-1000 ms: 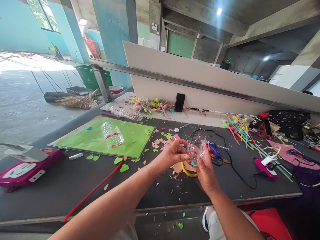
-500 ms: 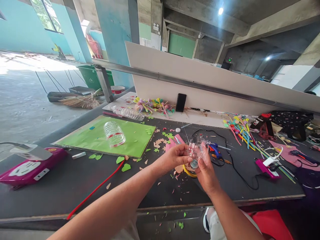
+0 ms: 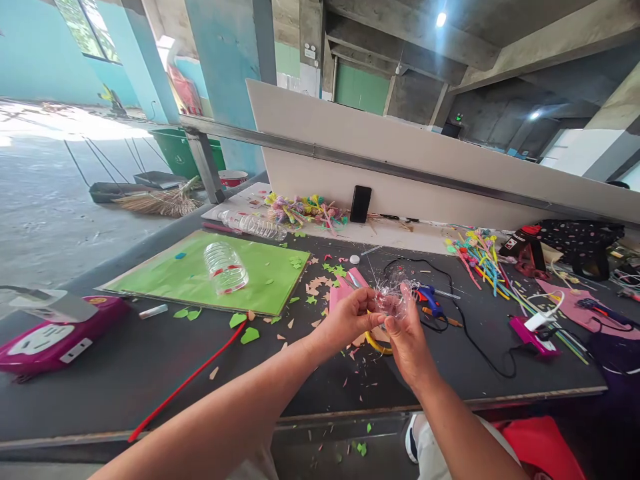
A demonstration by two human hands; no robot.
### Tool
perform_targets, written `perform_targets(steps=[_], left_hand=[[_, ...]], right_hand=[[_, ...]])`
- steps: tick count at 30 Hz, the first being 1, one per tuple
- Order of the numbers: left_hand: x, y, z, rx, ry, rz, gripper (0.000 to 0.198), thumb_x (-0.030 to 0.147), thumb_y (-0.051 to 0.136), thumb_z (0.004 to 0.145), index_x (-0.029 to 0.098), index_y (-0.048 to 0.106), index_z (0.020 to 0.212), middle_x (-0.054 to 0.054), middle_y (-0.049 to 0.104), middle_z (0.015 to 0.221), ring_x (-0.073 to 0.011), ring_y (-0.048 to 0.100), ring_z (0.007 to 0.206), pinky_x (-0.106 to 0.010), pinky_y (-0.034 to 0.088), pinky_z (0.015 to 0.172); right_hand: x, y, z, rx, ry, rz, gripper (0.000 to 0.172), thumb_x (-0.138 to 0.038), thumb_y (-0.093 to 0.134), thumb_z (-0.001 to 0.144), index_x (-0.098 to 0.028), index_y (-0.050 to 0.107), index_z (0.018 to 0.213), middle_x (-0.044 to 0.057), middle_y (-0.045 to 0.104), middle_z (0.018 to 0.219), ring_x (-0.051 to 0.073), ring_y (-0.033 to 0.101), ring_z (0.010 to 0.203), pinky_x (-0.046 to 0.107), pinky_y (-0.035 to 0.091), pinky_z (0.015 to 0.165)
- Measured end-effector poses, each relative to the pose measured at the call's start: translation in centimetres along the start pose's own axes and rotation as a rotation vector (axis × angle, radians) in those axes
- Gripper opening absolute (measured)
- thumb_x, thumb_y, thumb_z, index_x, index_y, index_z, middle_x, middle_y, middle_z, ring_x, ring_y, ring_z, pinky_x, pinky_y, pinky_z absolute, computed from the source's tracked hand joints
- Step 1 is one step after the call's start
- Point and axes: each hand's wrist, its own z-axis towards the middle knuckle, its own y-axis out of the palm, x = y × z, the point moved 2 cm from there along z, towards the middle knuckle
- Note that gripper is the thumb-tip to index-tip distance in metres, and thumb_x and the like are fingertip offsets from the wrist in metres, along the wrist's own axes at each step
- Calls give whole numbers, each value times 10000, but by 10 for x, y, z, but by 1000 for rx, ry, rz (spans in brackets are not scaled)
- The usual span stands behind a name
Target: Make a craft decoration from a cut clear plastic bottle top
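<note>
A clear plastic piece (image 3: 393,303), cut into thin strips at its edge, is held between both hands above the dark table. My left hand (image 3: 357,317) pinches its left side with thumb and fingers. On its right side my right hand (image 3: 407,337) grips it, thumb in front. Beneath them lie a yellow ring (image 3: 376,343), pink paper (image 3: 341,293) and small paper scraps. A blue glue gun (image 3: 431,301) rests just right of my right hand. A cut clear bottle part (image 3: 225,268) lies on the green sheet (image 3: 165,277).
A purple power strip (image 3: 63,333) sits at the left, another (image 3: 534,335) at the right. A red cord (image 3: 187,382) crosses the front left. Behind stand a phone (image 3: 361,204), a clear bottle (image 3: 253,225) and bundles of coloured stems (image 3: 483,260). A black cable winds across the right.
The clear piece has been turned in my hands, its round bottom no longer facing down toward me. Both hands keep hold of it at nearly the same place.
</note>
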Motion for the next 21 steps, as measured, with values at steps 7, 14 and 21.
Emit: perform_targets(steps=[7, 14, 21], left_hand=[[-3, -5, 1, -74, 0, 20, 651, 440, 837, 684, 150, 548, 1189, -34, 621, 900, -140, 585, 816, -266, 458, 732], [-1, -12, 2, -70, 38, 146, 629, 388, 797, 742, 154, 537, 1264, -34, 632, 893, -139, 576, 786, -258, 452, 709], [3, -11, 0, -104, 79, 274, 549, 430, 749, 778, 152, 580, 1220, -61, 641, 978, -160, 579, 833, -280, 465, 759]], right_hand=[[-3, -5, 1, -1, -2, 24, 818, -520, 602, 891, -330, 134, 1535, 115, 535, 1392, 286, 579, 1254, 529, 455, 1053], [-7, -11, 1, -15, -1, 104, 862, -468, 737, 810, -360, 249, 1513, 64, 544, 1284, 251, 519, 1255, 473, 384, 1103], [-11, -9, 1, 11, -27, -7, 1007, -422, 849, 690, -418, 245, 1496, 35, 531, 1220, 224, 536, 1147, 426, 442, 1017]])
